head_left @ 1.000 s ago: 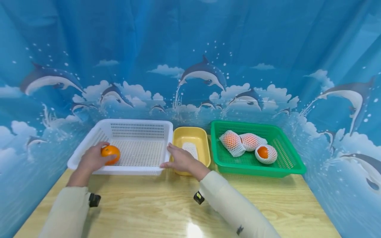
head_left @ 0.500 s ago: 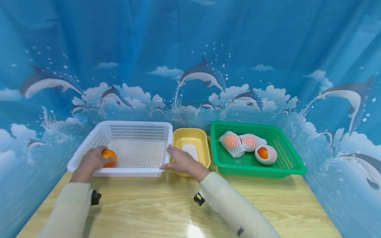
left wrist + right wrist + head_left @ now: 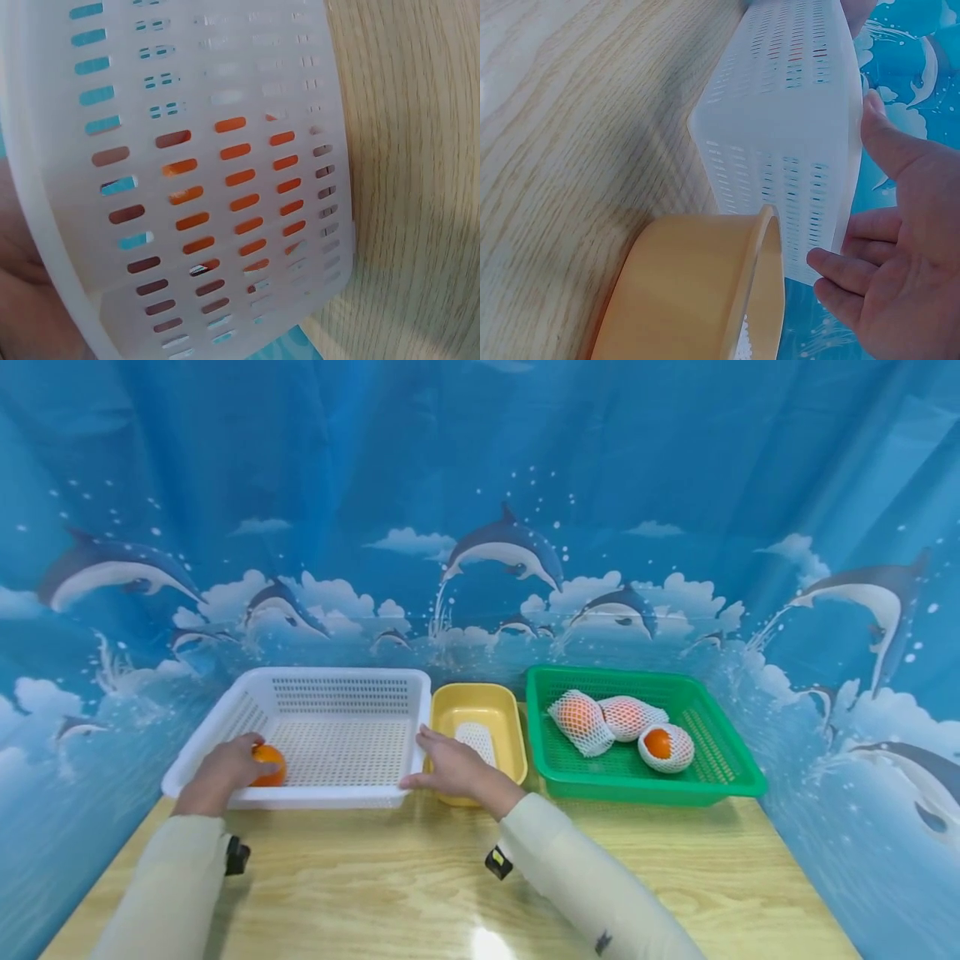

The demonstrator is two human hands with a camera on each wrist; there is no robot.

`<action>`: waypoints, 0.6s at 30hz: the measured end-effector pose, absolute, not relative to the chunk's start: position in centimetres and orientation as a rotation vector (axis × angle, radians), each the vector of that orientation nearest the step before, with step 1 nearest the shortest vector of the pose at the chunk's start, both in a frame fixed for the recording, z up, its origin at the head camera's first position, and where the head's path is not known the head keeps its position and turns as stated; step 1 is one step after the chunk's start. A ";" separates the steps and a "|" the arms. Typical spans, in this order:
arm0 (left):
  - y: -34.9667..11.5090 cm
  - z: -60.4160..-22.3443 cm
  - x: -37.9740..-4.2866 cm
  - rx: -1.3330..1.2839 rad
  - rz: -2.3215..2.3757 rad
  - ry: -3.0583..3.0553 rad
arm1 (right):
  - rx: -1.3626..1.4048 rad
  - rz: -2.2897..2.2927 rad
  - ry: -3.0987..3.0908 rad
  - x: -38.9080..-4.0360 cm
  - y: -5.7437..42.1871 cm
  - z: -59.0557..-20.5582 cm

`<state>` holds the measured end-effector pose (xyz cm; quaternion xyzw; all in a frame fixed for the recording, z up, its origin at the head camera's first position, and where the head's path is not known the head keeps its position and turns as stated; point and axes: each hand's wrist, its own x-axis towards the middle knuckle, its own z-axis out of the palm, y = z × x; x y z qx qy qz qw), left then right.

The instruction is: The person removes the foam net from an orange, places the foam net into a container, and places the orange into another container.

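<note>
In the head view my left hand [image 3: 228, 768] is inside the white plastic basket [image 3: 348, 797], near its front left corner. Its fingers and thumb hold an orange [image 3: 272, 767] low in the basket. Through the slots in the left wrist view, patches of the orange [image 3: 247, 202] show behind the basket wall. My right hand [image 3: 453, 766] rests at the basket's front right corner. In the right wrist view its thumb touches the rim and its spread fingers lie against the outer side wall of the basket [image 3: 780, 120].
Right of the white basket stands a yellow tray [image 3: 508, 727] with a white foam net [image 3: 476, 742] in it. Farther right, a green basket [image 3: 720, 787] holds three fruits in foam nets [image 3: 666, 748]. A dolphin-printed curtain [image 3: 480, 460] hangs behind the wooden table [image 3: 360, 877].
My left hand has lowered the orange and shifted it slightly left toward the basket's front left corner. More of the orange is now behind the front rim. My right hand stays at the other corner.
</note>
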<state>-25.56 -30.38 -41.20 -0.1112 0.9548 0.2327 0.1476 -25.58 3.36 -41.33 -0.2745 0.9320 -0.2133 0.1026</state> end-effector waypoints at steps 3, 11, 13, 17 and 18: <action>-30.4 -41.2 -25.5 -0.320 0.663 2.736 | -0.813 -0.632 2.750 -25.6 3.3 -41.3; -30.9 -40.9 -25.5 -0.249 0.659 2.702 | -0.800 -0.663 2.739 -25.6 3.4 -41.3; -31.0 -40.9 -25.5 -0.231 0.655 2.703 | -0.786 -0.673 2.732 -25.6 3.4 -41.4; -30.9 -41.0 -25.4 -0.227 0.657 2.703 | -0.780 -0.684 2.727 -25.5 3.4 -41.6; -30.8 -40.9 -25.3 -0.228 0.655 2.706 | -0.782 -0.688 2.727 -25.5 3.4 -41.7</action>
